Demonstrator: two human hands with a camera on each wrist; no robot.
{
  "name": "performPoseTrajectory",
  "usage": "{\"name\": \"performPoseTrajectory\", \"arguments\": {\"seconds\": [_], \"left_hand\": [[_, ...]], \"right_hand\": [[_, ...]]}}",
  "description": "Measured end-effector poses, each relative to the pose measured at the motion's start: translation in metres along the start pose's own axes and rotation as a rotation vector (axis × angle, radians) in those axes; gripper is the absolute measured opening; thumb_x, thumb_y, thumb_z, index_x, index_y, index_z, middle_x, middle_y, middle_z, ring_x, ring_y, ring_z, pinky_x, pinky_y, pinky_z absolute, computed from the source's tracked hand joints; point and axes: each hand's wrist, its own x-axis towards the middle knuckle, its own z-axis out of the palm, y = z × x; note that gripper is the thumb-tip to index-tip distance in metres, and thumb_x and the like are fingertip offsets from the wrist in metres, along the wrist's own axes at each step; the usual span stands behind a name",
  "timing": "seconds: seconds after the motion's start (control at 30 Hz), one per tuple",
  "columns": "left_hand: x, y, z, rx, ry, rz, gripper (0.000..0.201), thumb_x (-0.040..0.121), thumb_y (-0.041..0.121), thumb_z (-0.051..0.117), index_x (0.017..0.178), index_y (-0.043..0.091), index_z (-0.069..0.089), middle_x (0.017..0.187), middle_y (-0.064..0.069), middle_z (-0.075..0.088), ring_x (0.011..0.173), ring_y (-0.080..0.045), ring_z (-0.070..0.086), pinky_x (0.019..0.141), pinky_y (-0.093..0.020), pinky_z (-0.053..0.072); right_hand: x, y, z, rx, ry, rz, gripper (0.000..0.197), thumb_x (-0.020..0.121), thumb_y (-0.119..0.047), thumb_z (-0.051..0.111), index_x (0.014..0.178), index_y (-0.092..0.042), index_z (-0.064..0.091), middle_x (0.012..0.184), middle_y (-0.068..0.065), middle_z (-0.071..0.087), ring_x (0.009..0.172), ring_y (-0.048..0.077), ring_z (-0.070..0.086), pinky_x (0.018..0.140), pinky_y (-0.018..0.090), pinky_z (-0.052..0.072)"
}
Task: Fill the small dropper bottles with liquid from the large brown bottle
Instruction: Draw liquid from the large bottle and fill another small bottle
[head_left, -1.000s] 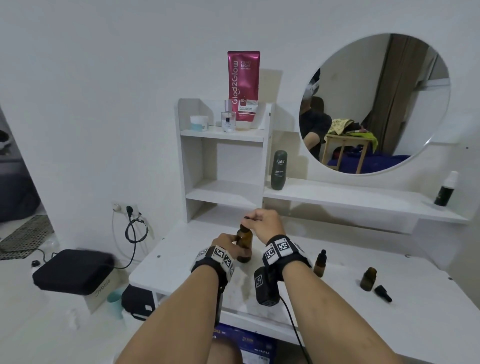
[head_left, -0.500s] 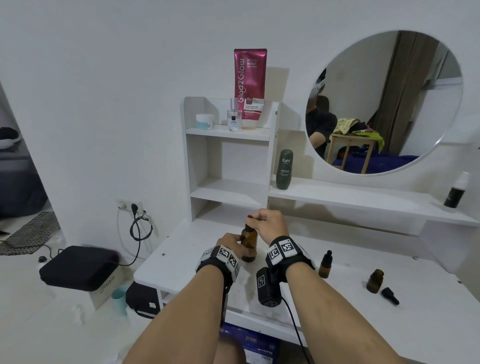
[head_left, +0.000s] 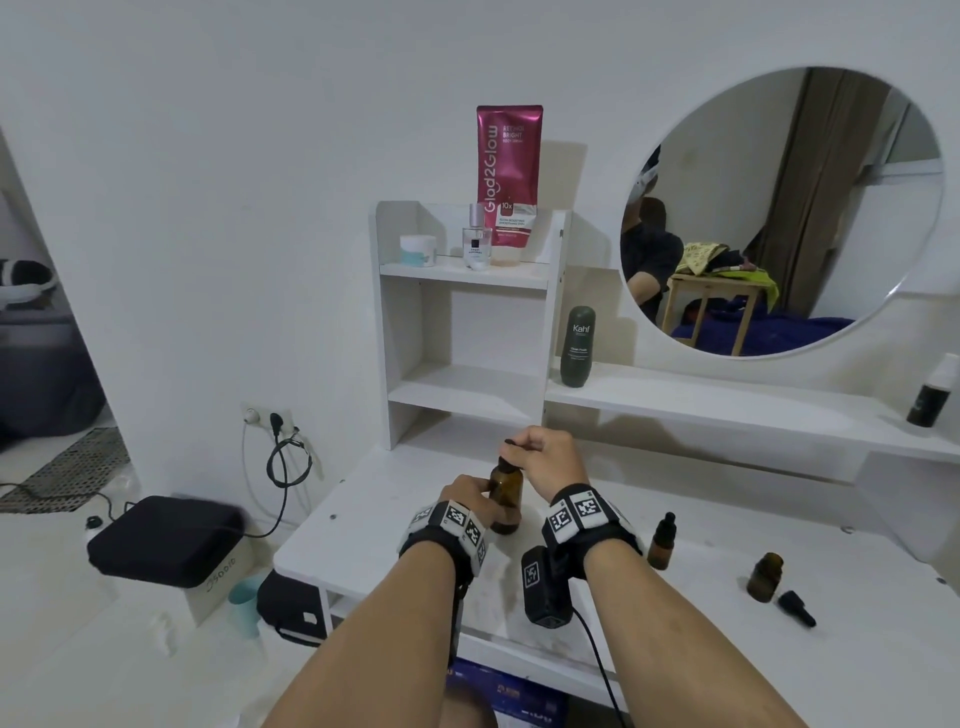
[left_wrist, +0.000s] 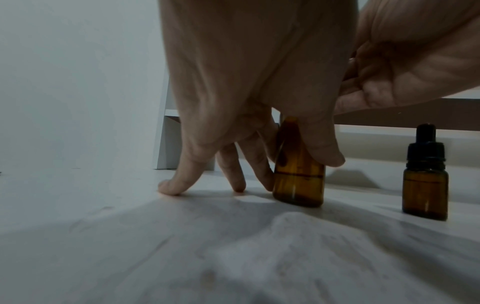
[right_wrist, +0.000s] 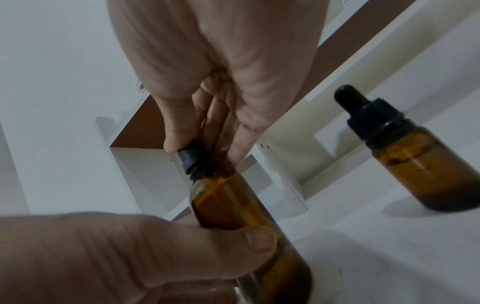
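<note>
Head cam first: white vanity desk (head_left: 675, 649) against a white wall, with a round mirror (head_left: 779, 208) at about 1 o'clock and a small white shelf unit (head_left: 467, 322) at 12. On top of the shelf unit there's a pink tube (head_left: 509, 171) that reads "Glad2Glow" and "Bright", a clear little spray bottle (head_left: 476, 239) with print too small to read, and a white jar (head_left: 417, 250). A dark green bottle (head_left: 577, 346) marked "Kahf" stands on the long ledge. The large brown bottle (head_left: 505, 496) stands upright on the desk dead centre, left hand (head_left: 467, 493) wrapped round its body, right hand (head_left: 550, 457) pinching the black cap (head_left: 511, 442) at its top. At 3 o'clock on the desk: a capped dropper bottle (head_left: 662, 543), then an uncapped small bottle (head_left: 764, 577) with a loose dropper cap (head_left: 796, 608) lying just beside it. Down at 9 o'clock there's a black case (head_left: 166, 540) on a white box with handwriting I can't quite make out.

Left wrist cam: pretty dim. Thumb and a finger press the brown bottle from both sides, while the other fingers (left_wrist: 179, 181) are spread with their tips on the desk. The bottle's top is hidden behind the palm. The capped dropper bottle sits at 3 o'clock.

Right wrist cam: thumb and fingers (right_wrist: 179, 131) clamp the ribbed black cap, which looks half hidden. Can't tell if it's loose or screwed on. The left thumb (right_wrist: 233, 244) presses on the amber glass at 6 o'clock.
</note>
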Motion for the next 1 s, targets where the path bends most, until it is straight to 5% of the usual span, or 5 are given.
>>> {"name": "performPoseTrajectory", "arguments": {"seconds": [0.17,0.53,0.73,0.9,1.0], "left_hand": [[-0.004,0.003,-0.002,-0.023,-0.015,-0.029,0.053,0.069,0.038,0.081,0.116,0.019,0.070,0.110,-0.005,0.070,0.101,-0.023,0.064,0.086,-0.028,0.051],[-0.007,0.007,-0.007,-0.003,-0.056,-0.040,0.056,0.068,0.035,0.083,0.118,0.017,0.068,0.106,-0.004,0.069,0.094,-0.022,0.062,0.082,-0.026,0.048],[-0.013,0.010,-0.005,0.001,-0.025,-0.054,0.044,0.070,0.034,0.080,0.110,0.017,0.071,0.102,0.000,0.070,0.097,-0.022,0.063,0.084,-0.023,0.046],[-0.020,0.021,-0.013,0.100,-0.084,-0.107,0.101,0.068,0.044,0.085,0.149,0.009,0.034,0.145,-0.009,0.048,0.131,-0.028,0.048,0.107,-0.036,0.040],[-0.032,0.049,-0.032,0.127,-0.111,-0.111,0.125,0.061,0.049,0.088,0.153,0.009,0.015,0.154,-0.013,0.036,0.137,-0.034,0.040,0.109,-0.047,0.039]], "right_hand": [[0.001,-0.005,0.002,-0.081,-0.043,0.026,0.006,0.087,-0.014,0.071,0.091,-0.010,0.073,0.083,-0.001,0.069,0.075,0.007,0.063,0.064,0.012,0.045],[0.002,-0.012,0.004,-0.247,0.002,-0.006,0.012,0.087,-0.017,0.069,0.083,-0.007,0.075,0.085,0.008,0.074,0.081,0.021,0.068,0.077,0.030,0.054],[0.017,-0.055,-0.021,0.058,0.084,-0.041,0.004,0.089,-0.019,0.070,0.086,-0.018,0.071,0.088,-0.002,0.072,0.089,0.015,0.068,0.086,0.030,0.054],[0.021,-0.085,-0.072,0.171,0.164,-0.103,0.016,0.091,-0.017,0.067,0.102,-0.007,0.072,0.097,0.007,0.074,0.090,0.018,0.071,0.082,0.030,0.059],[0.018,-0.081,-0.111,0.147,0.228,-0.106,0.013,0.091,-0.015,0.067,0.100,-0.005,0.071,0.096,0.010,0.074,0.087,0.018,0.071,0.074,0.028,0.059]]}}
